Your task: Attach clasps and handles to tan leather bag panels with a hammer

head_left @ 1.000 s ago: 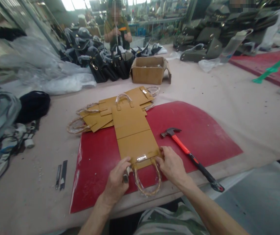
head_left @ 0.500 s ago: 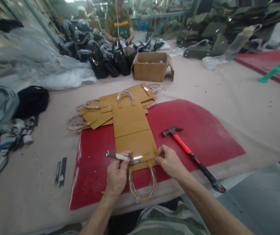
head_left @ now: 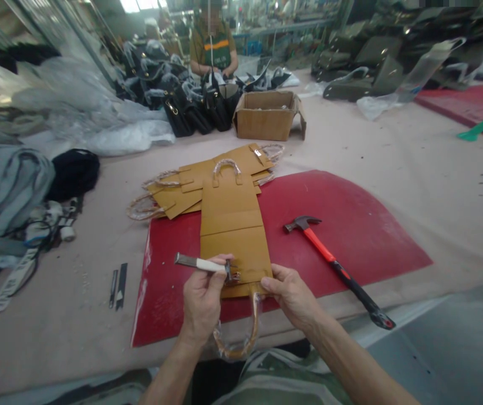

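A tan leather panel (head_left: 233,214) lies lengthwise over a red board (head_left: 334,225), its wrapped handle (head_left: 236,353) hanging toward me past the board's edge. My left hand (head_left: 202,301) pinches a metal tool with a white middle (head_left: 201,263), pointing left across the panel's lower part. Small metal hardware (head_left: 233,275) shows at the tool's right end; its details are blurred. My right hand (head_left: 294,295) grips the panel's lower right corner between thumb and fingers. Other tan panels (head_left: 190,191) with wrapped handles are stacked behind. Right of the panel lies a hammer (head_left: 334,264) with an orange and black handle.
Two thin dark strips (head_left: 121,286) lie left of the board. Behind are a cardboard box (head_left: 263,122), black bags (head_left: 190,115) and plastic wrap (head_left: 118,132). Grey cords (head_left: 9,185) are at the left. A person (head_left: 213,50) is across the table.
The view has shifted slightly, moving the scene right. My left hand's tool has tilted, and the shiny hardware now looks turned and darker. My right thumb has come over the panel's corner.
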The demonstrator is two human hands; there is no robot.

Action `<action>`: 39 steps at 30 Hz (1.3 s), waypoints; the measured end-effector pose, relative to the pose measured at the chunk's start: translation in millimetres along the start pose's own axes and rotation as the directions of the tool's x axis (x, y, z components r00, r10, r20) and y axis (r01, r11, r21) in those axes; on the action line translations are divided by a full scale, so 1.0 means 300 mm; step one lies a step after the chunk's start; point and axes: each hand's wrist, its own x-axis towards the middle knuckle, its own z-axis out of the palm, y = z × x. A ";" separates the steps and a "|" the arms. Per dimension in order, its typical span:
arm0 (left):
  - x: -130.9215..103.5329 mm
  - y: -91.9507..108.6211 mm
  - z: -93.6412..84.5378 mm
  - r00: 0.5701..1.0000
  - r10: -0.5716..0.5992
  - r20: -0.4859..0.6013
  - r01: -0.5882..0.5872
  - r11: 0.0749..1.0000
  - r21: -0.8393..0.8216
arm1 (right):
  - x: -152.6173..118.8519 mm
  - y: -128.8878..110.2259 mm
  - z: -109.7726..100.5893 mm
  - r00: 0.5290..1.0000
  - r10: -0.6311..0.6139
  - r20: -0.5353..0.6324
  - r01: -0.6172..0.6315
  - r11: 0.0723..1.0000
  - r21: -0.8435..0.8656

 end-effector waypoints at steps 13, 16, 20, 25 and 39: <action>-0.017 0.029 0.036 0.990 0.000 0.138 0.001 1.000 -0.010 | -0.019 0.023 0.038 1.000 -0.017 0.010 0.017 0.999 0.027; -0.014 0.030 0.027 0.990 -0.036 0.140 0.040 0.999 -0.024 | -0.015 0.012 0.035 0.998 0.012 0.065 -0.017 0.997 0.072; -0.017 0.044 0.027 0.992 -0.024 0.122 0.028 0.999 -0.038 | -0.010 0.005 0.029 0.995 -0.025 0.095 0.023 0.999 0.023; -0.024 0.054 0.042 0.991 0.040 0.127 -0.039 0.999 -0.008 | -0.021 0.005 0.031 0.995 -0.061 0.079 0.078 0.970 -0.229; -0.016 0.040 0.028 0.991 0.030 0.131 -0.026 0.999 -0.030 | 0.024 0.002 -0.038 0.941 -0.134 0.312 0.196 0.965 -0.176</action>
